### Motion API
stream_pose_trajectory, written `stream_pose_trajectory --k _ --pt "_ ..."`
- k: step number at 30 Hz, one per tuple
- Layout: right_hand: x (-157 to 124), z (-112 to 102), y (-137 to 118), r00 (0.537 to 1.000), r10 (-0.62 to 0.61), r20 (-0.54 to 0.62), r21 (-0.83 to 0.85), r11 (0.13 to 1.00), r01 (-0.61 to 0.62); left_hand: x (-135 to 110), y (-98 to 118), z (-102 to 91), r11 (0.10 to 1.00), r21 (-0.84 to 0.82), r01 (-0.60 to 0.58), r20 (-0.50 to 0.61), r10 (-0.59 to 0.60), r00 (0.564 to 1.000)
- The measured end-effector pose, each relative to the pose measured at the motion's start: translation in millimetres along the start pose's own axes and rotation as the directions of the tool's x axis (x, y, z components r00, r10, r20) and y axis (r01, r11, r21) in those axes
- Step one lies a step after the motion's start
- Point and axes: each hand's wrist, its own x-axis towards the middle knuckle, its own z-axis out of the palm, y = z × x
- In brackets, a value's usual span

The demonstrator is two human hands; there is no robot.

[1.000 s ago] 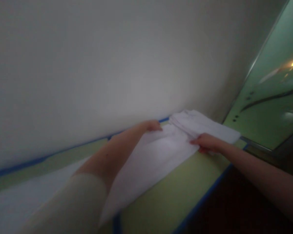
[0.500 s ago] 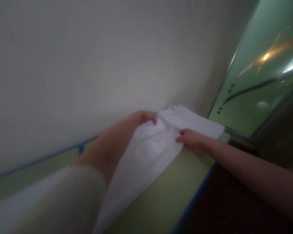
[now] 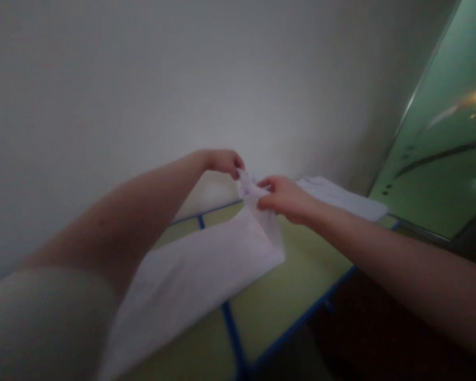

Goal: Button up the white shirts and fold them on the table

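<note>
A long white cloth [image 3: 210, 264] lies along a pale green tabletop [image 3: 313, 259], with its far end raised and bunched. My left hand [image 3: 225, 160] pinches the top of that raised end, close to the wall. Just right of it, my right hand [image 3: 283, 198] grips the same cloth between thumb and fingers. Behind my right hand rests a second white piece of cloth [image 3: 343, 198], lying flat near the table's far end. My left forearm hides part of the long cloth. Blur makes the kind of cloth hard to tell.
A pale wall [image 3: 143, 95] runs along the table's back side. Blue edging [image 3: 297, 323] borders the table, and blue strips cross it. At the far right stands a shiny green panel [image 3: 444, 137] with reflections. The floor at the lower right is dark.
Both hands have lifted the cloth's far end off the table and drawn it left, away from the other white piece. More green tabletop shows between them. The view has shifted slightly left.
</note>
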Motion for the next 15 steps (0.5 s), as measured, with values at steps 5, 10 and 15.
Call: stream_pose_trajectory --k 5,10,15 --pt "85 95 -19 0.965 -0.221 0.14 -0.203 0.948 0.247 -16 -132 18.0 0.995 0.102 -0.012 -0.097 0.022 0.995" --pt "142 189 -32 0.884 -0.356 0.303 -0.215 0.878 0.428 -66 -245 53.7 0.981 0.193 -0.029 -0.186 0.065 0.98" --pt "123 277 -39 0.772 -0.466 0.432 -0.203 0.784 0.587 -145 -275 104.8 0.975 0.187 0.118 -0.164 -0.087 0.983"
